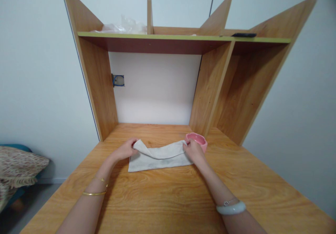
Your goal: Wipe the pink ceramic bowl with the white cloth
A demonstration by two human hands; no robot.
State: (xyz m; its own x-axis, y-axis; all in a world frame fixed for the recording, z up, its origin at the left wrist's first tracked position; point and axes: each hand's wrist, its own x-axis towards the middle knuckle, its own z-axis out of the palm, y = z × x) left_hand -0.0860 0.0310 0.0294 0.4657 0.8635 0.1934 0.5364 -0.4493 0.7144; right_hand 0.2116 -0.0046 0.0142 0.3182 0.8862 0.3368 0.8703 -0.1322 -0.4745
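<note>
A light grey cloth lies on the wooden desk, its upper layer lifted and sagging between my hands. My left hand pinches the cloth's upper left corner. At the upper right corner, my right hand has its fingers closed on the same cloth. Just behind my right hand stands a pink bowl, partly covered from view by that hand. The lower layer of the cloth rests flat on the desk.
A wooden shelf unit rises from the back of the desk. Clear plastic and a dark flat object lie on its upper shelf. A patterned fabric hangs over something at the far left.
</note>
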